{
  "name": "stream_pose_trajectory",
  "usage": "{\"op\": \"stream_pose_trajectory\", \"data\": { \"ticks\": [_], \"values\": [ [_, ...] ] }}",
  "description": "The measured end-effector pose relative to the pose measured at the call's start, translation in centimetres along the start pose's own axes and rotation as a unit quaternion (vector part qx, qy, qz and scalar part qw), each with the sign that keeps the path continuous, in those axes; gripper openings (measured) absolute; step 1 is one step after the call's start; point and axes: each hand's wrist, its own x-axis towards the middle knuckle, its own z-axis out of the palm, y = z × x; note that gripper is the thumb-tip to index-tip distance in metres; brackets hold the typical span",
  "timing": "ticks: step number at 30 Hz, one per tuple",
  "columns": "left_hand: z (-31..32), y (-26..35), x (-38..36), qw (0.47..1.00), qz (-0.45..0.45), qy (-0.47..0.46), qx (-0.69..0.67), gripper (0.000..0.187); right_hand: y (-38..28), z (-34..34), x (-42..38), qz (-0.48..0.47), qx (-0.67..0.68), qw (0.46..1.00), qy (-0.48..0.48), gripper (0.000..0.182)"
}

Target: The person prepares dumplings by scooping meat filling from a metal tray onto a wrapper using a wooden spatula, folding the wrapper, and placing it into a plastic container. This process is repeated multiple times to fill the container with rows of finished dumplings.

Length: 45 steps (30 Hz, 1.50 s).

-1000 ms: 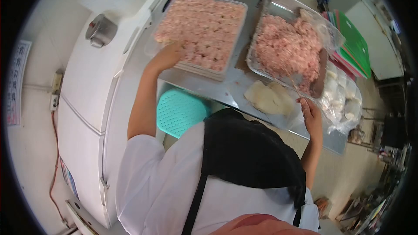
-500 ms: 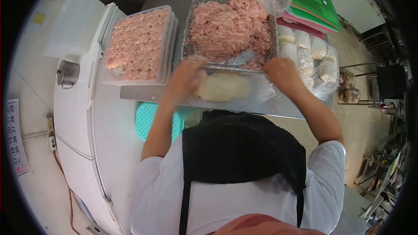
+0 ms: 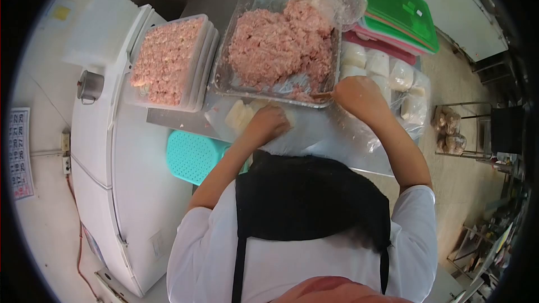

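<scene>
My left hand (image 3: 269, 124) is closed over pale flat wrappers (image 3: 240, 115) on the metal table (image 3: 191, 119), below the tray; what its fingers pinch is hidden. At the lower right corner of the metal tray (image 3: 220, 73), my right hand (image 3: 359, 96) is wrapped round a thin brown utensil (image 3: 321, 95), whose end reaches into the tray. Ground meat (image 3: 275, 45) fills much of this tray, and a crumpled plastic bag (image 3: 337, 4) lies over its upper right corner.
Stacked clear containers of shaped meat (image 3: 168, 59) stand at the left. Bagged white bundles (image 3: 401, 76) lie on the right, below green and pink lids (image 3: 398, 8). A turquoise basket (image 3: 193, 156) is under the table edge. A white freezer (image 3: 140, 191) stands at the left.
My left hand has moved down and right, over the wrappers. My right hand stays by the tray corner, and the utensil in it now shows. The whole view has shifted slightly.
</scene>
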Motion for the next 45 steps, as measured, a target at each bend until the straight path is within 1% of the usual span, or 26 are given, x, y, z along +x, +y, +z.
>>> {"op": "stream_pose_trajectory", "data": {
  "ticks": [3,6,9,10,12,13,15,16,18,21,22,24,25,27,28,30,31,33,34,35,36,37,39,40,42,45],
  "values": [
    [-1.0,0.2,-0.2,0.996,0.011,0.051,-0.067,0.018,1.2,2.3,1.6,-0.006,0.008,0.999,0.032,0.015],
    [-0.4,-0.2,-0.3,0.992,-0.07,0.077,-0.067,0.017,-2.2,3.7,1.0,-0.088,0.076,0.991,0.068,0.016],
    [-1.1,-0.2,-0.5,0.968,-0.151,0.038,-0.198,0.021,-1.2,2.8,1.3,-0.084,0.07,0.992,0.055,0.018],
    [-1.3,-0.3,-0.6,0.957,-0.161,0.05,-0.235,0.021,-0.2,1.6,1.8,-0.061,0.054,0.996,0.045,0.018],
    [-1.4,-0.7,-0.8,0.931,-0.18,0.071,-0.31,0.021,0.8,1.1,2.7,-0.013,0.016,1.0,-0.016,0.018],
    [-0.9,-1.5,-1.0,0.889,-0.206,0.102,-0.396,0.02,1.0,0.9,3.1,0.011,-0.002,0.999,-0.049,0.018],
    [0.3,-3.6,-1.5,0.777,-0.252,0.156,-0.555,0.019,-1.2,1.9,2.2,-0.053,0.048,0.997,0.013,0.021],
    [-1.1,-2.9,-1.5,0.759,-0.223,0.168,-0.588,0.019,-2.4,2.7,1.7,-0.085,0.074,0.993,0.043,0.022],
    [-4.4,-1.3,-2.0,0.719,-0.164,0.187,-0.649,0.022,-4.0,3.4,1.3,-0.059,0.093,0.993,0.044,0.024],
    [-8.8,-1.6,-2.3,0.84,-0.138,0.206,-0.482,0.03,-4.7,4.8,2.2,-0.015,0.128,0.991,0.029,0.028],
    [-10.1,-2.1,-2.6,0.887,-0.129,0.19,-0.401,0.03,-4.8,4.9,2.4,0.0,0.141,0.99,0.022,0.03],
    [-12.9,-3.5,-3.0,0.956,-0.104,0.153,-0.227,0.029,-4.4,4.6,2.9,0.03,0.293,0.956,-0.004,0.032],
    [-14.0,-3.8,-3.0,0.964,-0.094,0.165,-0.188,0.028,-4.1,4.3,3.2,0.045,0.365,0.93,-0.017,0.033],
    [-16.1,-4.2,-3.0,0.973,-0.077,0.188,-0.11,0.026,-4.1,3.8,3.6,0.104,0.421,0.899,-0.063,0.033],
    [-17.0,-4.3,-2.7,0.964,-0.09,0.197,-0.153,0.026,-4.1,3.6,3.8,0.134,0.449,0.879,-0.085,0.033],
    [-18.3,-4.5,-1.9,0.941,-0.113,0.215,-0.237,0.026,-3.8,4.3,4.1,0.148,0.479,0.865,-0.035,0.032],
    [-18.5,-5.3,-1.3,0.932,-0.088,0.24,-0.256,0.025,-4.0,4.5,4.1,0.156,0.494,0.855,-0.011,0.031],
    [-18.4,-7.0,-0.1,0.91,-0.036,0.289,-0.295,0.024,-4.8,3.4,4.0,0.195,0.566,0.8,0.031,0.03],
    [-18.1,-7.4,0.3,0.902,-0.072,0.289,-0.313,0.024,-5.3,2.3,3.9,0.213,0.6,0.769,0.053,0.03],
    [-17.6,-7.7,0.7,0.893,-0.107,0.287,-0.33,0.024,-5.6,1.6,3.7,0.219,0.613,0.756,0.065,0.03],
    [-17.2,-7.9,1.2,0.882,-0.142,0.286,-0.347,0.024,-5.9,0.9,3.6,0.224,0.627,0.742,0.077,0.03],
    [-16.6,-8.1,1.8,0.846,-0.132,0.259,-0.447,0.025,-6.1,0.5,3.5,0.229,0.64,0.728,0.088,0.03],
    [-15.4,-8.0,2.9,0.745,-0.109,0.192,-0.63,0.027,-6.4,0.3,3.4,0.252,0.624,0.735,0.085,0.029],
    [-14.9,-7.7,3.3,0.711,-0.126,0.188,-0.665,0.029,-6.5,0.1,3.3,0.263,0.616,0.738,0.084,0.028],
    [-14.0,-7.0,4.1,0.639,-0.159,0.179,-0.731,0.034,-7.1,-0.4,3.2,0.263,0.629,0.724,0.106,0.03],
    [-12.8,-6.4,5.2,0.538,-0.154,0.166,-0.812,0.035,-7.8,-0.4,3.1,0.264,0.652,0.699,0.128,0.032]
  ]
}}
